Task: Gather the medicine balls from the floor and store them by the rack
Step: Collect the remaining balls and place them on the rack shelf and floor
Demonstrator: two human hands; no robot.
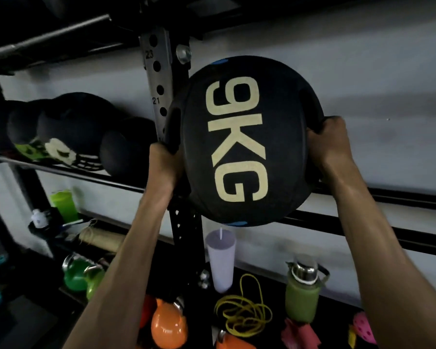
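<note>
White wall (363, 59) behind rack (159, 79), several medicine balls (73, 127) already shelved frame-left; 9KG medicine ball (237, 142) mid-frame at rail height, left hand (165, 167) and right hand (330, 142) fingers curled round its side handles, not yet seated.

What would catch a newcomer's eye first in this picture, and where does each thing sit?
The big black ball marked 9KG fills the centre, gripped at its sides by the left hand and the right hand, just in front of the rack's upright post. To the left, more dark balls sit on a shelf. Below, an orange kettlebell and a coil of yellow cord stand out.
</note>
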